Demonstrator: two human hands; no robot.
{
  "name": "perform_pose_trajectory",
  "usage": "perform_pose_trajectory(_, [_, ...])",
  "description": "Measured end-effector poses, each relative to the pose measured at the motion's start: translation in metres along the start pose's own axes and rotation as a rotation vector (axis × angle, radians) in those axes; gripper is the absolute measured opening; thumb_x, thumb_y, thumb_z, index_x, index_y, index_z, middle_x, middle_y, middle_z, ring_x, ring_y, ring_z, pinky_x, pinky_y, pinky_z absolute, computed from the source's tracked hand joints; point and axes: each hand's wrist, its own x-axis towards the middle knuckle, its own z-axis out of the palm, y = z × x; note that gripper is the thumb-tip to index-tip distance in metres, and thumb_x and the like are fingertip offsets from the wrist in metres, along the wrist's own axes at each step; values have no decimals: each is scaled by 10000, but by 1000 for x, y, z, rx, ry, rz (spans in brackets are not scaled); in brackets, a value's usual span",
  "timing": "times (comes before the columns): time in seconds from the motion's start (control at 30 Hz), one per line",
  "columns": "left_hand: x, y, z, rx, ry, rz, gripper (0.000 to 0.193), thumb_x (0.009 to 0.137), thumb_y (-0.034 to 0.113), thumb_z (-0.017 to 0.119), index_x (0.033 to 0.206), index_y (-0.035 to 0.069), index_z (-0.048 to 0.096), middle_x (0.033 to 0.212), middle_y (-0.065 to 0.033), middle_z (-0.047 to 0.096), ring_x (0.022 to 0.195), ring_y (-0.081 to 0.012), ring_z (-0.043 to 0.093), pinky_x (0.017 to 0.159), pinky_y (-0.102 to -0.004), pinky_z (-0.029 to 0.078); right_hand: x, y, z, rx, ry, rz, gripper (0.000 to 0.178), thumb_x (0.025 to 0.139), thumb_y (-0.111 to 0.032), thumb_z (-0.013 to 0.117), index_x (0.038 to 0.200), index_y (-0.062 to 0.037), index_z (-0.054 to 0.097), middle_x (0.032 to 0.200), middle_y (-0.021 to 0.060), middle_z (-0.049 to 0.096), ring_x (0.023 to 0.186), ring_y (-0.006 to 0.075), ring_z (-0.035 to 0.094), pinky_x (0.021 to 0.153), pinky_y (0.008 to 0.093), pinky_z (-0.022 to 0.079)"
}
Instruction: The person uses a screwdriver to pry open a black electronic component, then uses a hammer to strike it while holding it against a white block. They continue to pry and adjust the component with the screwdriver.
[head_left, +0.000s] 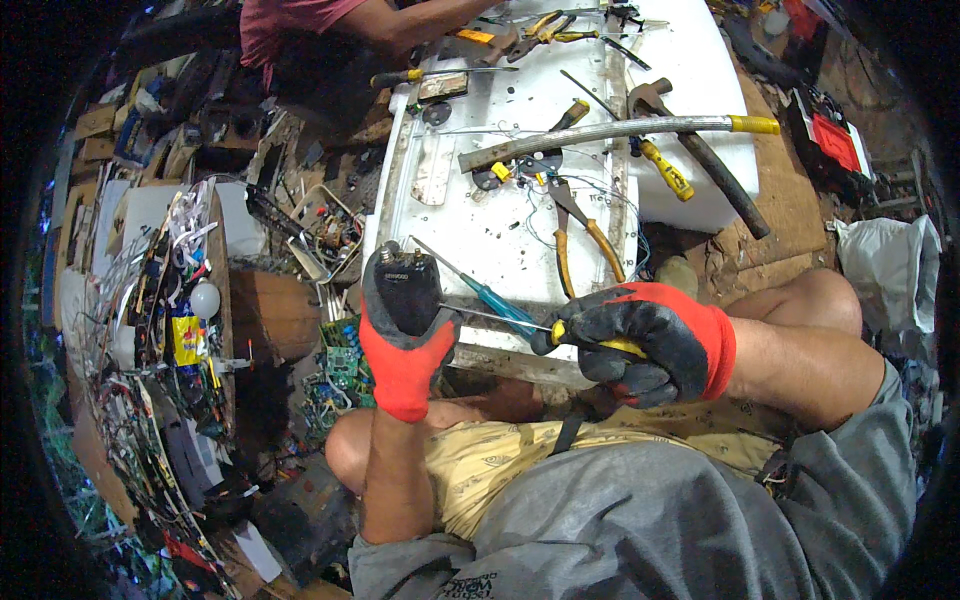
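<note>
My left hand (403,345), in a red and black work glove, is closed around a small black box-shaped device (408,292) with metal connectors at its top end. In my right hand (650,345), gloved the same way, is a screwdriver (495,317) with a yellow and black handle. Its thin shaft points left and the tip meets the lower right side of the device by my left thumb; the exact contact is hidden. Just beyond the shaft, a teal-handled screwdriver (492,297) lies on the white work surface (480,235). Pliers (583,240) with orange handles rest past my right hand.
A metal tube (610,135) with a yellow end, a hammer (705,160) and a yellow-handled screwdriver (665,170) lie across the far right of the surface. Another person's arm (420,22) reaches in at the back. Cables and scrap (165,400) pile up at left, beside green circuit boards (340,370).
</note>
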Motion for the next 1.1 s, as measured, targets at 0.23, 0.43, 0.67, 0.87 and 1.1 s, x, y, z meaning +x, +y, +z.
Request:
perform_pose_trajectory(0.23, [-9,-2,-5,23,3,-63,866,645,-21,778,1428,17,411,1244,-87,580,1115,-167,581,967,-315,476,6,2,-8,-111,-14,-107,440,797,-139,677,1222,-38,622,719,0,546,550,141,528,486,309,432])
perform_pose_trajectory(0.43, [-9,-3,3,-56,-23,-75,898,645,-29,773,1450,13,376,1266,-90,566,1139,-174,573,985,-318,467,2,1,-9,-204,3,-93,372,830,-189,649,1174,-49,634,724,28,577,560,208,560,514,343,466])
perform_pose_trajectory(0.67, [-13,-6,3,-107,0,-90,895,654,-43,775,1449,10,368,1285,-96,554,1158,-175,564,1001,-325,459,1,2,8,-1039,368,-337,413,803,-224,647,1206,-135,621,823,127,656,762,339,668,627,447,522])
perform_pose_trajectory(0.87, [4,-8,3,87,58,30,840,673,-50,781,1422,10,406,1270,-103,575,1128,-177,582,971,-327,479,16,-20,1,-594,446,-88,344,825,-207,680,1115,-24,659,918,161,694,800,286,693,724,379,540])
perform_pose_trajectory(1.1, [2,-7,14,-11,48,15,768,686,-36,778,1379,3,449,1222,-99,597,1082,-163,589,950,-311,486,23,-31,-15,-769,244,203,447,828,-427,628,1050,-41,669,943,195,696,891,371,668,811,426,519])
